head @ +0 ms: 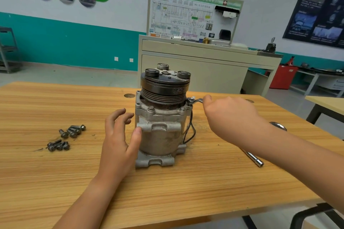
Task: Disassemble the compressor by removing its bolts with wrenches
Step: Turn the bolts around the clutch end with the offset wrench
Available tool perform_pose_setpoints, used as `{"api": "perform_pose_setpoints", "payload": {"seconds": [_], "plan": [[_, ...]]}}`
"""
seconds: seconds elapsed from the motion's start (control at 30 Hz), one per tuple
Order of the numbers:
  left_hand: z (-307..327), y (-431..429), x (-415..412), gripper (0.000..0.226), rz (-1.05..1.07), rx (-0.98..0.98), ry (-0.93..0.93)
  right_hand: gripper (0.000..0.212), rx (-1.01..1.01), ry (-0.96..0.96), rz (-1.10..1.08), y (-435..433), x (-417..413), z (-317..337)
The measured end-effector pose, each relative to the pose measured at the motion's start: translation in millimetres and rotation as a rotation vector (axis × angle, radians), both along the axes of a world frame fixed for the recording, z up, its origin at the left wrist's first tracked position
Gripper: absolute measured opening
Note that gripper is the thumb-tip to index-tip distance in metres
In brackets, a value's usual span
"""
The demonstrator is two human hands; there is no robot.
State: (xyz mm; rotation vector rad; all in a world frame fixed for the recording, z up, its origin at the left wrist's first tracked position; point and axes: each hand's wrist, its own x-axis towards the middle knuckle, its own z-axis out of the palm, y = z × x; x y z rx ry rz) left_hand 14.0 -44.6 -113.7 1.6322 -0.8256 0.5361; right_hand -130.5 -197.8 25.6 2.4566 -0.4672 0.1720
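At the desk (167, 191), the left hand (119, 141), fingers spread loose, set its thumb against the upright compressor (160, 126); the right hand (229, 115) gripped a wrench (198, 100) seated on a flange bolt (190, 101).

Just two bare hands, the left hand (119, 141) and the right hand (230, 117). Behind each wrist the forearms are bare too, right back to the frame edge. The left thumb's nail looks trimmed short.

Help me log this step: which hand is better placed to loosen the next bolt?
Right. The right hand holds the wrench on a bolt at the top of the compressor; the left hand, fingers spread, only touches its side.
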Motion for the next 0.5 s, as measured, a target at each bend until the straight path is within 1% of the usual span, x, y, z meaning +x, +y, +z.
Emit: {"api": "perform_pose_setpoints", "payload": {"seconds": [0.13, 0.23, 0.27, 0.37, 0.4, 0.5], "plan": [[0, 0, 0, 0.054, -0.004, 0.002, 0.006, 0.050, -0.003, 0.040, 0.016, -1, 1, 3], [0, -1, 1, 0.054, -0.006, -0.004, 0.010, 0.050, -0.043, 0.055, 0.029, 0, 2, 5], [0, -1, 1, 0.054, -0.007, -0.007, 0.011, 0.047, -0.052, 0.061, 0.030, 0, 2, 6], [0, -2, 1, 0.053, -0.015, -0.010, 0.015, 0.024, -0.029, 0.071, 0.028, -4, 4, 12], [-1, -2, 2, 0.052, -0.016, -0.012, 0.015, 0.019, -0.005, 0.066, 0.019, -5, 5, 14], [-1, -2, 1, 0.052, -0.015, -0.017, 0.018, 0.016, 0.033, 0.054, 0.004, -9, 6, 14]]}}
